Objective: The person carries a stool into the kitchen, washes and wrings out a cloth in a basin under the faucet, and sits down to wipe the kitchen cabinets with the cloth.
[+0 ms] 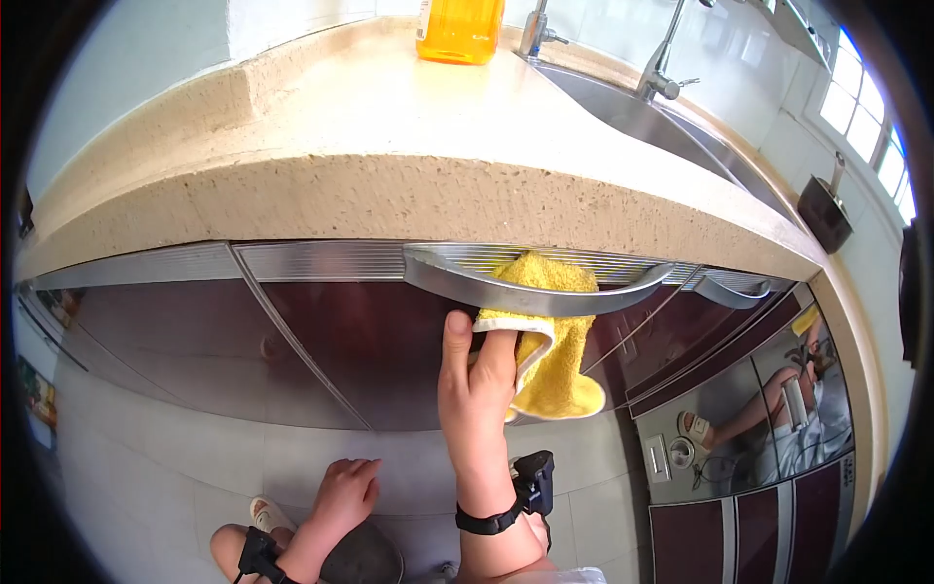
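Observation:
A yellow cloth (559,365) with a pale edge is tucked behind the curved metal handle (535,294) of a dark red cabinet door. It hangs down in front of the door. My right hand (474,384) grips the cloth just below the handle, with the thumb raised on the left and the fingertips hidden under the fabric. Lower and to the left, away from the cabinet, my left hand (347,494) hovers over my lap. Its fingers are loosely bent and a little apart, and it holds nothing. Both wrists carry black straps with small devices.
Above the door juts the beige countertop edge (438,200). An orange bottle (459,31) stands on the counter beside the steel sink (623,107) and its taps. At right are a second handle (732,293), a reflective appliance front (739,419) and a hanging dark pan (825,209).

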The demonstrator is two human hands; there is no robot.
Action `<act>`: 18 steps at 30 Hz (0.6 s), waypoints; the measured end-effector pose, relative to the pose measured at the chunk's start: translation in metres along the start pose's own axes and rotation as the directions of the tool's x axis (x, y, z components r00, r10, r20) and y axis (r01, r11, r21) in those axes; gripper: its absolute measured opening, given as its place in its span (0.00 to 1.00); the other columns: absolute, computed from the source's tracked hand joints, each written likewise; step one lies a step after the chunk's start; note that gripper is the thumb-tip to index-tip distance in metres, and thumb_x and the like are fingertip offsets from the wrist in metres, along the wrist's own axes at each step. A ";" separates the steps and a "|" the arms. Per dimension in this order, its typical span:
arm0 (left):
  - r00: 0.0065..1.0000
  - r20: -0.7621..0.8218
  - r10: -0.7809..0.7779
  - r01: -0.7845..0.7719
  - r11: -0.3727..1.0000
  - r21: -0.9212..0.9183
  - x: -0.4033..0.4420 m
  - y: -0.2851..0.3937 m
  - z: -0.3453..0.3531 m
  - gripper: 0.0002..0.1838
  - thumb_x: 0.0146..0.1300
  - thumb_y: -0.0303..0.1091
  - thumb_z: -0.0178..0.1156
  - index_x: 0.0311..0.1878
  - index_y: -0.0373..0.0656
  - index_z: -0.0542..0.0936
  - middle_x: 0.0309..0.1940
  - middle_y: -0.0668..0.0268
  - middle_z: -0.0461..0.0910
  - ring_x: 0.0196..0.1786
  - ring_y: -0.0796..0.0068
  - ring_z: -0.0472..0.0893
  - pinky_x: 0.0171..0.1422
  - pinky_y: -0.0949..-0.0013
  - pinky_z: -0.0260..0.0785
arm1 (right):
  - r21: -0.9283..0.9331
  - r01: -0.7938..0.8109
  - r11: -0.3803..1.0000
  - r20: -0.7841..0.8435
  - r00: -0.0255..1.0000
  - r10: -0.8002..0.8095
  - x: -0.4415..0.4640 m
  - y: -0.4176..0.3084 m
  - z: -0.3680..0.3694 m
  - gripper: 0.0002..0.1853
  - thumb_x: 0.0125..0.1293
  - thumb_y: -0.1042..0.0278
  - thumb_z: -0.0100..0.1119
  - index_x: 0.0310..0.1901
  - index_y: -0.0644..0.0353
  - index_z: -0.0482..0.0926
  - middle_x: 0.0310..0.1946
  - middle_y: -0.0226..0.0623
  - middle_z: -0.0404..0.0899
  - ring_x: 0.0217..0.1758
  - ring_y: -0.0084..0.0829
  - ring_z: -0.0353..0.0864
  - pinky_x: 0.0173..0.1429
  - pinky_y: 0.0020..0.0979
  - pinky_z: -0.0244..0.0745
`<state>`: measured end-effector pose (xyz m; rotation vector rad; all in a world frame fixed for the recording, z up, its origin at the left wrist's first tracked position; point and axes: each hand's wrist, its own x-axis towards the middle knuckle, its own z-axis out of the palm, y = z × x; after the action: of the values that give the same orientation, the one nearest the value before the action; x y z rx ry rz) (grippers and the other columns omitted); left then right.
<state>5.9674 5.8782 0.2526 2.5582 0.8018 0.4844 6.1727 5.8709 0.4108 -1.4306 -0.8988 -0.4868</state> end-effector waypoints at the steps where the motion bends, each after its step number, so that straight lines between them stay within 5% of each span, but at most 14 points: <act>1: 1.000 -0.004 -0.002 0.002 1.000 0.006 0.003 0.000 0.002 0.13 0.54 0.27 0.58 0.44 0.36 0.80 0.37 0.57 0.82 0.40 0.54 0.80 0.53 0.57 0.70 | -0.012 -0.026 1.000 0.059 0.998 0.026 0.002 0.003 -0.001 0.13 0.64 0.65 0.60 0.44 0.66 0.77 0.39 0.51 0.78 0.42 0.53 0.75 0.48 0.42 0.69; 2: 1.000 0.006 -0.001 0.001 1.000 -0.010 0.004 0.001 0.003 0.13 0.54 0.27 0.58 0.44 0.36 0.80 0.37 0.57 0.82 0.40 0.54 0.80 0.52 0.57 0.70 | -0.027 -0.059 0.998 0.115 0.991 0.061 0.003 0.005 -0.003 0.12 0.64 0.65 0.61 0.42 0.66 0.78 0.37 0.49 0.79 0.41 0.52 0.75 0.48 0.43 0.69; 3: 1.000 0.015 -0.001 0.001 1.000 -0.024 0.003 0.002 0.002 0.13 0.53 0.26 0.58 0.43 0.36 0.80 0.36 0.57 0.82 0.39 0.54 0.80 0.52 0.57 0.70 | -0.035 -0.188 0.982 0.285 0.940 0.190 0.006 0.008 -0.010 0.25 0.67 0.55 0.58 0.56 0.68 0.70 0.50 0.51 0.74 0.53 0.50 0.71 0.61 0.41 0.62; 4: 1.000 0.007 -0.006 0.006 1.000 -0.012 0.003 0.002 -0.001 0.13 0.53 0.26 0.58 0.43 0.36 0.80 0.36 0.57 0.82 0.39 0.54 0.80 0.52 0.57 0.70 | 0.031 -0.184 0.982 0.311 0.936 0.166 0.008 0.012 -0.010 0.26 0.66 0.52 0.59 0.55 0.67 0.71 0.50 0.51 0.75 0.53 0.49 0.71 0.60 0.40 0.63; 7: 1.000 0.012 -0.021 0.021 1.000 -0.015 0.000 0.000 0.000 0.14 0.53 0.26 0.58 0.44 0.37 0.80 0.37 0.57 0.82 0.40 0.54 0.80 0.51 0.57 0.71 | -0.018 0.007 1.000 0.262 0.965 -0.002 0.010 0.011 -0.003 0.25 0.66 0.52 0.59 0.54 0.66 0.72 0.49 0.49 0.76 0.53 0.48 0.72 0.60 0.40 0.64; 9: 0.998 0.043 -0.045 0.045 0.999 -0.006 -0.002 -0.003 -0.001 0.14 0.54 0.27 0.58 0.45 0.36 0.80 0.38 0.55 0.82 0.42 0.55 0.80 0.54 0.58 0.70 | 0.062 0.048 0.997 0.131 0.990 -0.056 0.010 0.006 -0.003 0.13 0.62 0.61 0.64 0.42 0.61 0.80 0.39 0.42 0.80 0.42 0.47 0.77 0.48 0.40 0.71; 18: 1.000 0.020 -0.002 0.003 1.000 -0.028 -0.003 0.003 -0.006 0.14 0.55 0.28 0.57 0.46 0.37 0.79 0.39 0.55 0.82 0.43 0.55 0.80 0.56 0.57 0.69 | -0.139 0.141 0.980 0.268 0.958 -0.099 0.001 0.016 -0.004 0.16 0.62 0.54 0.62 0.44 0.57 0.81 0.43 0.41 0.80 0.46 0.47 0.78 0.51 0.43 0.71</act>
<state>5.9637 5.8758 0.2588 2.5322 0.7859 0.4655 6.1865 5.8690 0.4018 -1.6150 -1.1849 -0.4756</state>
